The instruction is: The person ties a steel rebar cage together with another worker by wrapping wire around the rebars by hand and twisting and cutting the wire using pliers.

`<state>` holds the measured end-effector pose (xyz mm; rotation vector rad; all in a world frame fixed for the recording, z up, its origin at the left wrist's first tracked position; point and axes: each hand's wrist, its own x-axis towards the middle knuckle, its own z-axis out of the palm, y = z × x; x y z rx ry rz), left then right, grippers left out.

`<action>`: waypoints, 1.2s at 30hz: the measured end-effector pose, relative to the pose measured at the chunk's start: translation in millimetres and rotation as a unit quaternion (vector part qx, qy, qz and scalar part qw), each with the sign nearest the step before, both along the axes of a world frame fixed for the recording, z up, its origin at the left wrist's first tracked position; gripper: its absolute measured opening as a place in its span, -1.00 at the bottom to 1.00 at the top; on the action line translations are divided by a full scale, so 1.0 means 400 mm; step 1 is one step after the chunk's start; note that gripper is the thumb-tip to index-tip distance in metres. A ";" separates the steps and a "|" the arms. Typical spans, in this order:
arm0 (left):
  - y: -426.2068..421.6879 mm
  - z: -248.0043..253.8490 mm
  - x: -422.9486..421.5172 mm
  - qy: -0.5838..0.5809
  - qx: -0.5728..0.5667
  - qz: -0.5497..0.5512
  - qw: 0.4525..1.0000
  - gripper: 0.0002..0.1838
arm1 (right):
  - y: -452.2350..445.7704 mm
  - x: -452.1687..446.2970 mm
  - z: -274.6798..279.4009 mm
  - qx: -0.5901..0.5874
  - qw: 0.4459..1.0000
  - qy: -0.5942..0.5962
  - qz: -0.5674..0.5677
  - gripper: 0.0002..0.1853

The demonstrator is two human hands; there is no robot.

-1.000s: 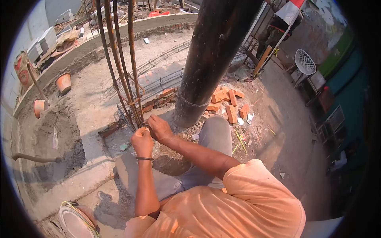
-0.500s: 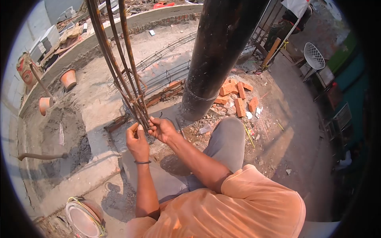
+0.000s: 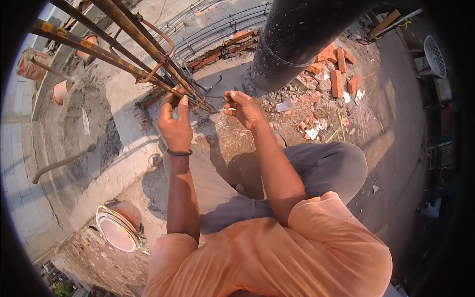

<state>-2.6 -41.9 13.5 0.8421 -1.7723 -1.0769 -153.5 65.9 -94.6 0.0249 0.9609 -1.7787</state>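
Rusty upright steel bars, bound with bent ties, slant down to the ground in front of me. My left hand is at their lower left side, its fingers curled at the bars and its thumb raised; whether it grips a bar is unclear. To the right of the bars, my right hand is pinched, with what looks like a thin dark wire between it and the bars. The exact thing between its fingertips is too small to make out.
A thick black column stands to the right, beside loose orange bricks and rubble. A lidded bucket is at lower left. Further left are small buckets and a curved handle. Horizontal rebar lies behind.
The view has tilted down and closer to the bars. My right hand has moved away from the bars to the right, and my hands are further apart.
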 end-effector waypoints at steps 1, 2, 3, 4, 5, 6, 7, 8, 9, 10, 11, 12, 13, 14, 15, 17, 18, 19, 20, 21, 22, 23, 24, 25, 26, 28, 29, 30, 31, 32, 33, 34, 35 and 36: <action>-0.002 -0.008 0.001 0.008 0.009 0.002 1.000 -0.82 | 0.022 -0.035 -0.134 0.153 0.987 0.008 -0.054 -0.82; -0.001 -0.012 0.004 -0.006 0.020 0.005 1.000 -0.81 | 0.056 -0.060 -0.331 0.292 0.951 0.077 -0.065 -0.77; -0.001 -0.015 0.008 -0.017 0.026 0.005 1.000 -0.79 | 0.093 -0.078 -0.460 0.421 0.878 0.224 0.041 -0.72; -0.002 -0.019 0.009 -0.028 0.031 0.004 0.999 -0.77 | 0.111 -0.077 -0.527 0.528 0.757 0.358 0.144 -0.67; -0.001 -0.023 0.010 -0.031 0.018 0.011 0.999 -0.77 | 0.112 -0.056 -0.533 0.556 0.707 0.421 0.118 -0.62; 0.002 -0.026 0.012 -0.032 0.004 0.018 0.999 -0.77 | 0.113 -0.033 -0.525 0.578 0.653 0.481 0.090 -0.58; 0.007 -0.031 0.015 -0.036 -0.008 0.026 0.999 -0.77 | 0.109 -0.016 -0.521 0.598 0.593 0.535 0.065 -0.53; 0.017 -0.038 0.016 0.000 -0.015 0.054 0.998 -0.77 | 0.100 -0.005 -0.502 0.604 0.577 0.541 0.098 -0.55; 0.030 -0.045 0.014 0.037 -0.021 0.082 0.996 -0.76 | 0.094 -0.001 -0.477 0.610 0.559 0.546 0.132 -0.58; 0.045 -0.049 0.017 0.078 -0.026 0.110 0.991 -0.76 | 0.091 0.000 -0.475 0.615 0.538 0.553 0.164 -0.61; 0.066 -0.049 0.031 0.078 0.034 0.127 0.988 -0.75 | 0.090 0.000 -0.489 0.616 0.520 0.562 0.183 -0.66; 0.090 -0.045 0.047 0.088 0.095 0.141 0.982 -0.73 | 0.091 -0.014 -0.506 0.619 0.498 0.575 0.196 -0.71; 0.106 -0.058 0.069 0.045 0.072 0.127 0.988 -0.75 | 0.096 -0.016 -0.526 0.611 0.495 0.581 0.208 -0.72; 0.121 -0.075 0.083 0.013 0.045 0.111 0.993 -0.76 | 0.097 -0.015 -0.527 0.606 0.490 0.591 0.211 -0.73; 0.146 -0.079 0.085 0.036 0.054 0.063 0.996 -0.77 | 0.088 -0.019 -0.508 0.603 0.503 0.571 0.240 -0.71; 0.184 -0.075 0.069 -0.044 0.018 -0.027 0.998 -0.83 | 0.084 -0.024 -0.522 0.602 0.520 0.554 0.245 -0.71; 0.197 -0.065 0.061 -0.092 -0.014 -0.077 0.993 -0.84 | 0.083 -0.030 -0.514 0.581 0.564 0.537 0.238 -0.70; 0.196 -0.064 0.046 -0.118 -0.012 -0.122 0.985 -0.84 | 0.089 -0.033 -0.492 0.560 0.606 0.515 0.233 -0.68; 0.198 -0.077 0.022 -0.142 -0.012 -0.165 0.976 -0.84 | 0.090 -0.048 -0.469 0.549 0.634 0.484 0.250 -0.68; 0.204 -0.093 0.003 -0.164 -0.013 -0.205 0.965 -0.84 | 0.081 -0.060 -0.390 0.535 0.661 0.454 0.266 -0.68; 0.204 -0.114 -0.012 -0.184 0.037 -0.232 0.954 -0.80 | 0.071 -0.074 -0.302 0.519 0.687 0.424 0.280 -0.67; 0.195 -0.142 -0.035 -0.195 -0.017 -0.235 0.952 -0.79 | 0.064 -0.089 -0.216 0.509 0.676 0.446 0.291 -0.68; 0.183 -0.168 -0.055 -0.208 -0.071 -0.240 0.945 -0.78 | 0.065 -0.092 -0.129 0.500 0.667 0.463 0.302 -0.69; 0.172 -0.179 -0.071 -0.222 -0.128 -0.245 0.935 -0.77 | 0.070 -0.097 -0.047 0.490 0.660 0.477 0.311 -0.69; 0.165 -0.170 -0.088 -0.231 -0.209 -0.237 0.920 -0.76 | 0.082 -0.109 0.030 0.449 0.642 0.506 0.361 -0.70; 0.153 -0.147 -0.120 -0.234 -0.301 -0.274 0.883 -0.76 | 0.092 -0.103 0.172 0.371 0.582 0.545 0.476 -0.69; 0.146 -0.139 -0.133 -0.231 -0.309 -0.321 0.865 -0.75 | 0.102 -0.103 0.250 0.329 0.541 0.563 0.532 -0.68; 0.135 -0.137 -0.137 -0.229 -0.244 -0.420 0.844 -0.75 | 0.121 -0.091 0.341 0.316 0.530 0.587 0.524 -0.69; 0.130 -0.133 -0.135 -0.228 -0.175 -0.509 0.811 -0.75 | 0.135 -0.102 0.416 0.309 0.562 0.578 0.505 -0.62; 0.139 -0.124 -0.108 -0.218 0.066 -0.520 0.823 -0.79 | 0.151 -0.117 0.482 0.299 0.593 0.568 0.487 -0.54; 0.152 -0.105 -0.100 -0.186 0.070 -0.490 0.849 -0.80 | 0.169 -0.115 0.522 0.286 0.622 0.555 0.472 -0.46; 0.169 -0.084 -0.095 -0.151 0.074 -0.457 0.873 -0.80 | 0.204 -0.106 0.542 0.229 0.709 0.559 0.364 -0.38; 0.188 -0.059 -0.079 -0.117 0.082 -0.420 0.896 -0.81 | 0.255 -0.095 0.554 0.166 0.780 0.547 0.254 -0.29; 0.209 0.001 -0.069 -0.049 0.138 -0.414 0.898 -0.85 | 0.290 -0.089 0.562 0.100 0.834 0.523 0.142 -0.19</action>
